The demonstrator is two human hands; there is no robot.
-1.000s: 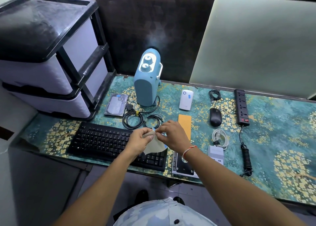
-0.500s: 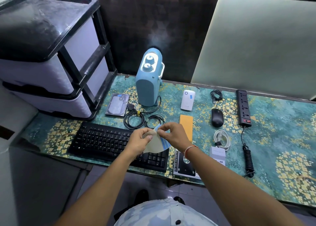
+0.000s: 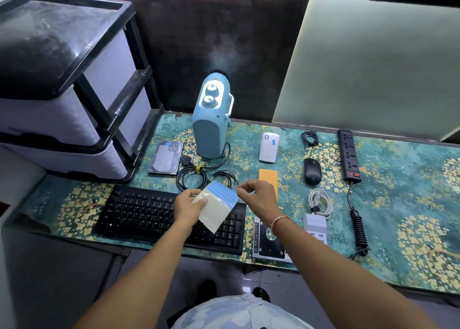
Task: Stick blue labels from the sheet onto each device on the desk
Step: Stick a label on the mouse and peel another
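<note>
I have one view only, worn on the head; it looks forward and steeply down over the tabletop (image 3: 410, 204) from the near edge; wide-angle, edges bowed; the hands (image 3: 189, 208) sit close at centre; the back wall fills the top.

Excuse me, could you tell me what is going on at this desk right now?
A person is labelling the devices. The left hand holds the label sheet above the keyboard, while the right hand pinches at its blue strips. The hard drive and white adapter already carry blue labels.
</note>
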